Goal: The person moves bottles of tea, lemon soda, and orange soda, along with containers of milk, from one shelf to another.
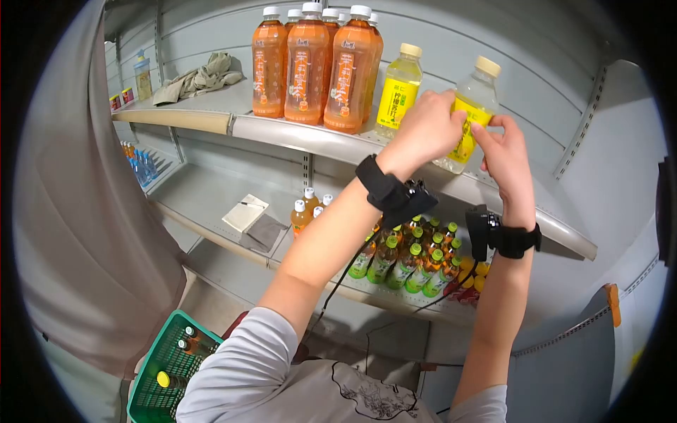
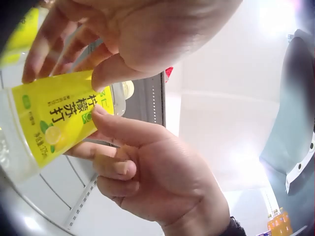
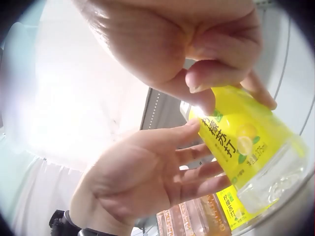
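Both hands grip one clear bottle with a yellow lemon-soda label and a pale yellow cap, at the upper shelf's front edge. It leans slightly, its base right at the shelf lip. My left hand has its thumb on the label and its fingers round the side, as the left wrist view shows. From the other side, my right hand pinches the label near the cap end between thumb and fingers; its other fingers are curled. A second yellow-labelled bottle stands just left of the held one, partly behind my left hand.
Several large orange tea bottles stand left on the upper shelf, beyond them a crumpled grey cloth. Below are rows of green-capped bottles and a notebook. A green basket holding bottles sits at lower left, beside a grey curtain.
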Demonstrator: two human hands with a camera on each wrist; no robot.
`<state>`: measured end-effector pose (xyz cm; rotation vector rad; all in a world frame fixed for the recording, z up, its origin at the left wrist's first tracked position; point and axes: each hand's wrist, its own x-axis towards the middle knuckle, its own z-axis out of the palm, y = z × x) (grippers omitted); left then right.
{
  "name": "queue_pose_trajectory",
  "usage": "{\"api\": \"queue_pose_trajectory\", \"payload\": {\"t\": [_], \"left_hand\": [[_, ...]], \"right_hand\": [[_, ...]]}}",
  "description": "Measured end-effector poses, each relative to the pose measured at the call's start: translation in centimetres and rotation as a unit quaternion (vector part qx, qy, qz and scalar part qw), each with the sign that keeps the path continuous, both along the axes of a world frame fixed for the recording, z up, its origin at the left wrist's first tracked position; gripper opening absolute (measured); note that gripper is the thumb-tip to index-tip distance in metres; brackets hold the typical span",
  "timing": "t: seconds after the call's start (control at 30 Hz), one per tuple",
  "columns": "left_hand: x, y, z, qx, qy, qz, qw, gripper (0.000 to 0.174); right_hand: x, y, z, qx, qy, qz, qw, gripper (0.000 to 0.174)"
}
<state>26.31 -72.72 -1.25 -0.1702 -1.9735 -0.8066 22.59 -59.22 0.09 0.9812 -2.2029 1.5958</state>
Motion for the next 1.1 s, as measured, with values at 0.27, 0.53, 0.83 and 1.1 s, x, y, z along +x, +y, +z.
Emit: {"api": "queue_pose_trajectory", "payload": {"t": [0.27, 0.53, 0.83, 1.1], "left_hand": [[-1.5, -1.2, -0.2, 0.020, -0.054, 0.072, 0.996, 0.023], [-0.8, -1.0, -2.0, 0.069, -0.049, 0.056, 0.995, 0.032], [0.4, 0.9, -5.9, 0.146, 0.010, -0.007, 0.989, 0.039], [0.4, 0.5, -5.0, 0.107, -0.078, -0.015, 0.991, 0.040]], "right_hand": [[-3.0, -2.4, 0.0, 0.075, 0.015, -0.009, 0.997, 0.028], [-3.2, -1.9, -1.5, 0.022, -0.027, 0.030, 0.999, 0.036], [-1.3, -0.5, -4.3, -0.010, -0.115, 0.075, 0.990, 0.039], [-1.6, -1.8, -4.0, 0.020, -0.070, 0.092, 0.993, 0.032]]}}
